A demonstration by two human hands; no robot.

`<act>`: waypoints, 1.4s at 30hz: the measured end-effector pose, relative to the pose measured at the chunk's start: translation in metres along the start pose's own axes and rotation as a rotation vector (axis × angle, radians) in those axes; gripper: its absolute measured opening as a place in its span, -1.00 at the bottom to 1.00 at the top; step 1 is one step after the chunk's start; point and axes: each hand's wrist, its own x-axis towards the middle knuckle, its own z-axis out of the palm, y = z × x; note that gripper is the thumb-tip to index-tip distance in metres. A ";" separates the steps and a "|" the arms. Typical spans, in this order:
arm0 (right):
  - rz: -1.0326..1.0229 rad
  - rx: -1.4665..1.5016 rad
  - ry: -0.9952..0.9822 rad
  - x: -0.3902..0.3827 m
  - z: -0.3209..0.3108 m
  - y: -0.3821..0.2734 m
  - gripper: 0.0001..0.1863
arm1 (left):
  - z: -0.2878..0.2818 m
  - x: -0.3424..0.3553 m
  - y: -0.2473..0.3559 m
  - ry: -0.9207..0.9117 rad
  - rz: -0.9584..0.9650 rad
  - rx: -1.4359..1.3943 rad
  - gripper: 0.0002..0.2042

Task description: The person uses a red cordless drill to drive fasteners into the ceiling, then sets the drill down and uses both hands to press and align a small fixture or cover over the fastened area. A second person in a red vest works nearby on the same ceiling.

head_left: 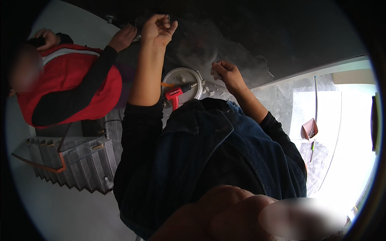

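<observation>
My left hand (158,30) is raised against the dark, dust-smeared surface, with its fingers curled in. Whatever sits between those fingertips is too small and dark to name. Lower and to the right, my right hand (228,75) is closed around a small greyish lump (216,75), mostly covered by the fingers. Between my forearms stands a round pale bucket (200,87) with whitish clumps in it. A red pistol-shaped power tool (174,93) with a dark front and metal tip lies across the bucket's opening, nearest to my left forearm.
At the left a co-worker in a red vest (94,98) reaches one hand (124,38) toward the same dark surface (241,36). Grey stairs (80,160) lie behind that person. On the right, a brownish dustpan (309,129) stands by a bright patch of floor (321,108).
</observation>
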 end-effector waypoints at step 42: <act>0.041 -0.010 0.028 -0.001 -0.006 0.004 -0.78 | 0.002 -0.006 -0.016 0.002 0.021 -0.050 -0.89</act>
